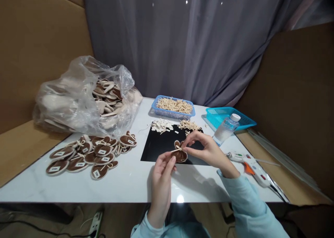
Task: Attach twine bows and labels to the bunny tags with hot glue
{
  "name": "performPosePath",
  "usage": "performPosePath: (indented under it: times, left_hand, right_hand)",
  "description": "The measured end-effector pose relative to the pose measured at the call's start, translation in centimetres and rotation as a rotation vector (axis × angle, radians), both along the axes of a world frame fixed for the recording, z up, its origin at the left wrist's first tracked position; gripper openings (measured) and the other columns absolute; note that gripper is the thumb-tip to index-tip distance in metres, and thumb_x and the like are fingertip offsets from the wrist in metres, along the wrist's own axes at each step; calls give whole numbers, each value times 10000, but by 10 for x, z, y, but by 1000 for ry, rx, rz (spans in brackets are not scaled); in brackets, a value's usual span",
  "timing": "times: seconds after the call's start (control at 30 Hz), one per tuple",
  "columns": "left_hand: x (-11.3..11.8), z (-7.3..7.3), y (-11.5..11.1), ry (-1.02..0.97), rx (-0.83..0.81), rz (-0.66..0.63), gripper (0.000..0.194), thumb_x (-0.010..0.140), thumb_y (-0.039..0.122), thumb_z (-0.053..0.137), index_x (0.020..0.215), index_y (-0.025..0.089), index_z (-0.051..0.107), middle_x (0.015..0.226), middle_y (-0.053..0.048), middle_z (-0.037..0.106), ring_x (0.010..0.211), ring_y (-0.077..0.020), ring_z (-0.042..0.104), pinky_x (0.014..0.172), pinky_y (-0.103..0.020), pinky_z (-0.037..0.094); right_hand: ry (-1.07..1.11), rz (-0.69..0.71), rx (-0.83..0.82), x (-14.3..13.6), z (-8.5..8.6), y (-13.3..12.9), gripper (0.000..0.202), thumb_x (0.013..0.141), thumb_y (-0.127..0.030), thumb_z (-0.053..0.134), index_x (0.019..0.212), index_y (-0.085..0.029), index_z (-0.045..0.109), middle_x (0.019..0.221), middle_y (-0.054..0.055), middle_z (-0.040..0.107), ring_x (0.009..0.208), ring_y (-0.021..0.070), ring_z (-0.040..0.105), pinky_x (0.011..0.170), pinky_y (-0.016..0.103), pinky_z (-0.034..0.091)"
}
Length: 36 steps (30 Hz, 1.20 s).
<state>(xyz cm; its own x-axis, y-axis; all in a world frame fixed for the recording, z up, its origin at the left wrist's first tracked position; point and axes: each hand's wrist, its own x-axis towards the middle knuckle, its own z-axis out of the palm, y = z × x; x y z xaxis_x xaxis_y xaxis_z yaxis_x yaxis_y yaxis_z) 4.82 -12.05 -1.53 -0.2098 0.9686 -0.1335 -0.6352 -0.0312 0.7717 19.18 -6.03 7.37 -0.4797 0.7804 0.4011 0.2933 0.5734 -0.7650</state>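
Held a little above the table is a brown plush piece with two small ears and a pale edge. My left hand is closed on its lower left side, thumb on top. My right hand pinches a cream cord bow at the base of the ears, its fingertips touching the right side. Under both hands lies a black mat. Small white labels and loose cream cord bows are heaped along its far edge.
Labelled brown plush pieces with bows are piled at left, before a clear plastic bag of more pieces. A blue basket of bows stands behind. At right are a turquoise basket, a clear bottle and a glue gun.
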Motion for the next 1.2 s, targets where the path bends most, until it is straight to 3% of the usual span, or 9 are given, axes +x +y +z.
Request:
performPosePath:
  times: [0.5, 0.83, 1.2]
  left_hand:
    - [0, -1, 1, -22, -5, -3, 265, 757, 338, 753, 956, 196, 652, 969, -25, 683, 912, -155, 626, 793, -247, 471]
    - [0, -3, 1, -27, 13, -4, 235, 767, 330, 748, 931, 195, 649, 949, -15, 684, 920, -154, 638, 828, -254, 478]
    - [1, 3, 1, -66, 11, -2, 192, 736, 280, 756, 860, 192, 639, 855, 7, 684, 837, -138, 656, 778, -232, 486]
  right_hand:
    - [-95, 1, 54, 2, 2, -2, 119, 826, -115, 672, 892, -213, 655, 870, -2, 695, 816, 144, 613, 739, 275, 476]
    - [-179, -26, 169, 1, 6, -10, 47, 860, -201, 671, 896, -222, 650, 882, 7, 700, 837, 171, 598, 784, 322, 460]
    - [-221, -27, 174, 1, 2, -7, 19, 868, -197, 666, 871, -212, 655, 861, 21, 708, 791, 170, 591, 731, 317, 462]
